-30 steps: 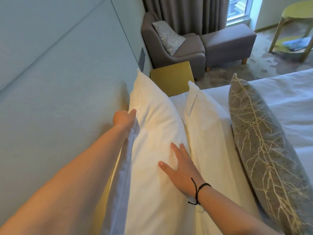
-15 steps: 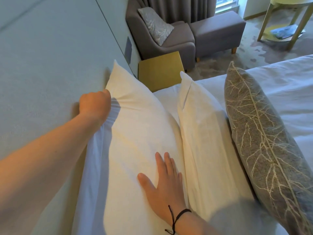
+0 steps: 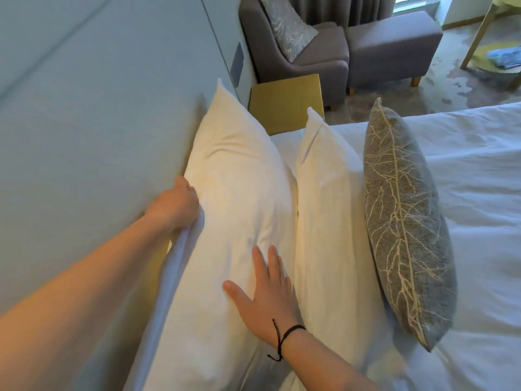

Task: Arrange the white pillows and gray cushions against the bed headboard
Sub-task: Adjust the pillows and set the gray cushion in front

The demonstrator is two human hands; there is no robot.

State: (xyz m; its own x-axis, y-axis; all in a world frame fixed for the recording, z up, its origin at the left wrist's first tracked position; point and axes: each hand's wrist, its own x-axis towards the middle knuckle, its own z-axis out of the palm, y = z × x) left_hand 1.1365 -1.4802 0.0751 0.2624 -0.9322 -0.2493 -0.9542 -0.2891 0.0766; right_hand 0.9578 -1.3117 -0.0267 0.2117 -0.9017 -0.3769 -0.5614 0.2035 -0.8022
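Observation:
A large white pillow [image 3: 236, 176] stands on edge against the pale headboard [image 3: 98, 122]. My left hand [image 3: 176, 204] grips its top edge on the headboard side. My right hand [image 3: 266, 289] lies flat with fingers spread on the pillow's front face, a black cord around the wrist. A second white pillow [image 3: 327, 210] leans upright right in front of the first. A gray cushion with a cream branch pattern [image 3: 406, 221] stands on edge in front of that one, on the white bed cover [image 3: 479, 193].
A yellow bedside table [image 3: 284, 103] sits beyond the pillows. Behind it stand a gray armchair [image 3: 315, 60] with a patterned cushion [image 3: 287, 32], a gray ottoman [image 3: 392, 49] and a yellow-legged table [image 3: 485, 49] at the far right.
My left hand has slid back along the pillow's top edge toward me. My right hand stays flat on the pillow face. The view has shifted a little.

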